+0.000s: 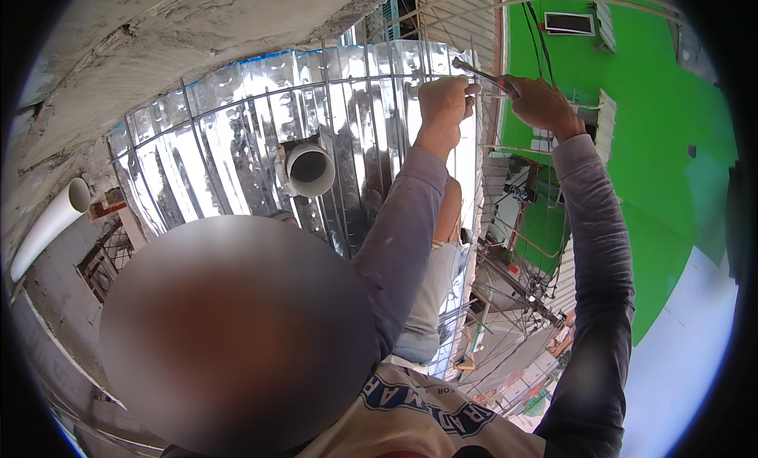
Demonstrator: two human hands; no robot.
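Observation:
My right hand grips the handle of a long metal tool, its head angled up-left toward the rebar grid near the top right of the corrugated silver sheeting. Just left of it, my left hand is closed beside the upper horizontal bar and a vertical bar; what lies in its fingers I cannot make out. A pipe stub with an open end sticks up through the middle of the sheeting and grid. My bent knee rests on the sheeting below my left hand.
A concrete wall runs along the upper left, a white pipe beside it. At right, beyond the sheet's edge, are tangled wires, a lower opening and a green building wall. Cables hang near the top. A blurred oval covers the lower left.

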